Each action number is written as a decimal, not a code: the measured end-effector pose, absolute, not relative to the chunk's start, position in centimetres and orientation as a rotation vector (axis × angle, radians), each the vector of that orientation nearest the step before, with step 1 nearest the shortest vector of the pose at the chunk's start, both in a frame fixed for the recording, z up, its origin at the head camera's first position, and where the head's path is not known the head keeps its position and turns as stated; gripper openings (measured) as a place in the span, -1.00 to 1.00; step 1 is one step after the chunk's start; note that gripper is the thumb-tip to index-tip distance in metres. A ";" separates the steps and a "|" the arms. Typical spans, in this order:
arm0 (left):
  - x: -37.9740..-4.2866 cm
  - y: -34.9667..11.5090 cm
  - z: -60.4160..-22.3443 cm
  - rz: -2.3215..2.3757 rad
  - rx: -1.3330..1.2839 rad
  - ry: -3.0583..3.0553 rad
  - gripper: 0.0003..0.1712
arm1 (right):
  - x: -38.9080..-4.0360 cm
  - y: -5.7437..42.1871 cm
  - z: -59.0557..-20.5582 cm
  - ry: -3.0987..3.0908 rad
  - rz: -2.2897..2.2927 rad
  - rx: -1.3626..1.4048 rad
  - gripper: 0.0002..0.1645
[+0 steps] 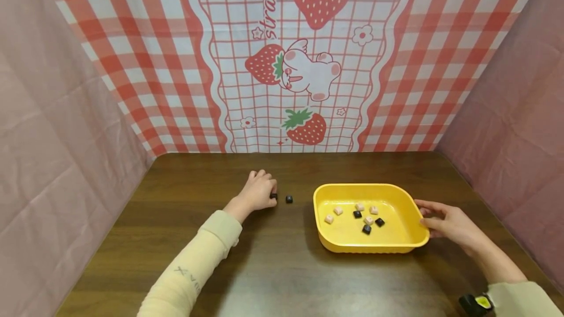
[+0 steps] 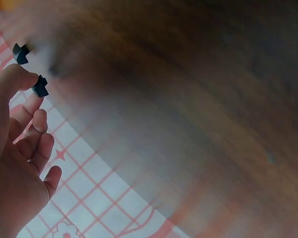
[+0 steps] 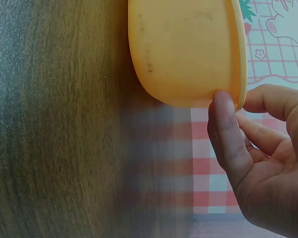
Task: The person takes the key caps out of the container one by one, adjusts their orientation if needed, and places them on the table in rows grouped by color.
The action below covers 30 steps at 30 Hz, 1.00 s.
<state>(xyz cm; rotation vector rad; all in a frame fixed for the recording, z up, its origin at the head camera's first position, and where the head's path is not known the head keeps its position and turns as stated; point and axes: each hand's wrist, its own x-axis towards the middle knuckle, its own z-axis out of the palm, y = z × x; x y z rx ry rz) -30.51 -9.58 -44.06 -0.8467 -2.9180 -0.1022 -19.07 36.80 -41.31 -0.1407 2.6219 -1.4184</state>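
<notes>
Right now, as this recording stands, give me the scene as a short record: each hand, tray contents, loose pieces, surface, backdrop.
left hand: pinches a small black piece between thumb and finger
right hand: grips the rim at the right end of the yellow tray
tray contents: five light pieces, three black pieces
loose pieces: one black cube on the table, between left hand and tray
surface: brown wood-grain table
backdrop: red-and-white checked cloth with strawberry prints

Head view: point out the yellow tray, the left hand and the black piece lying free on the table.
Yellow tray (image 1: 347, 234): head view, bare floor.
Left hand (image 1: 257, 192): head view, back of hand.
Black piece (image 1: 289, 199): head view, upper face.
</notes>
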 end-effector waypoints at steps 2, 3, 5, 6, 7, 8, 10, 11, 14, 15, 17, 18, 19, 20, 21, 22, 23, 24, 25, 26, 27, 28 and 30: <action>-30.5 -9.5 -44.3 -0.090 -0.848 -2.918 -0.80 | -19.1 36.8 -41.3 2.621 -1.420 -0.141 -0.25; -30.5 -9.4 -44.3 -0.089 -0.852 -2.917 -0.80 | -19.0 36.7 -41.3 2.620 -1.423 -0.138 -0.25; -30.5 -9.3 -44.5 -0.080 -0.863 -2.914 -0.79 | -19.0 36.7 -41.4 2.618 -1.425 -0.134 -0.25; -30.5 -9.2 -44.5 -0.078 -0.868 -2.915 -0.79 | -19.0 36.7 -41.4 2.618 -1.423 -0.136 -0.25; -30.6 -9.1 -44.6 -0.075 -0.874 -2.914 -0.79 | -19.0 36.8 -41.4 2.618 -1.423 -0.135 -0.25; -30.6 -9.1 -44.6 -0.070 -0.877 -2.913 -0.79 | -19.0 36.8 -41.5 2.616 -1.422 -0.144 -0.25; -30.6 -9.0 -44.7 -0.068 -0.882 -2.913 -0.80 | -19.0 36.7 -41.5 2.616 -1.424 -0.137 -0.25; -30.6 -8.9 -44.7 -0.066 -0.881 -2.913 -0.80 | -19.0 36.7 -41.5 2.615 -1.422 -0.144 -0.25; -30.6 -8.9 -44.7 -0.061 -0.878 -2.912 -0.80 | -19.0 36.7 -41.5 2.620 -1.414 -0.157 -0.25; -30.7 -8.9 -44.7 -0.063 -0.878 -2.912 -0.81 | -19.0 36.7 -41.4 2.622 -1.411 -0.158 -0.26; -30.7 -8.9 -44.7 -0.073 -0.877 -2.914 -0.80 | -19.0 36.7 -41.4 2.623 -1.407 -0.153 -0.25; -30.7 -8.9 -44.6 -0.080 -0.876 -2.915 -0.80 | -19.1 36.7 -41.3 2.625 -1.405 -0.147 -0.25; -30.7 -8.9 -44.6 -0.083 -0.875 -2.919 -0.79 | -19.1 36.7 -41.3 2.626 -1.402 -0.144 -0.25; -30.6 -8.9 -44.5 -0.090 -0.874 -2.922 -0.79 | -19.1 36.7 -41.2 2.624 -1.404 -0.136 -0.24; -30.6 -8.9 -44.4 -0.090 -0.872 -2.924 -0.78 | -19.1 36.7 -41.2 2.619 -1.405 -0.141 -0.24; -30.6 -8.9 -44.3 -0.092 -0.870 -2.926 -0.77 | -19.1 36.7 -41.1 2.615 -1.408 -0.133 -0.23; -30.6 -8.9 -44.1 -0.096 -0.868 -2.926 -0.76 | -19.1 36.7 -41.1 2.614 -1.407 -0.136 -0.23; -30.6 -8.8 -43.9 -0.093 -0.866 -2.925 -0.75 | -19.1 36.7 -41.1 2.612 -1.409 -0.135 -0.23; -30.6 -8.8 -43.8 -0.091 -0.863 -2.925 -0.74 | -19.1 36.7 -41.1 2.611 -1.410 -0.136 -0.22; -30.6 -8.7 -43.6 -0.090 -0.860 -2.922 -0.74 | -19.1 36.7 -41.1 2.610 -1.411 -0.135 -0.22; -30.7 -8.7 -43.5 -0.084 -0.857 -2.918 -0.73 | -19.0 36.7 -41.1 2.608 -1.413 -0.135 -0.22; -30.7 -8.6 -43.3 -0.083 -0.855 -2.914 -0.72 | -19.0 36.7 -41.1 2.610 -1.411 -0.135 -0.22; -30.7 -8.5 -42.9 -0.074 -0.855 -2.904 -0.69 | -19.0 36.8 -41.2 2.609 -1.413 -0.136 -0.22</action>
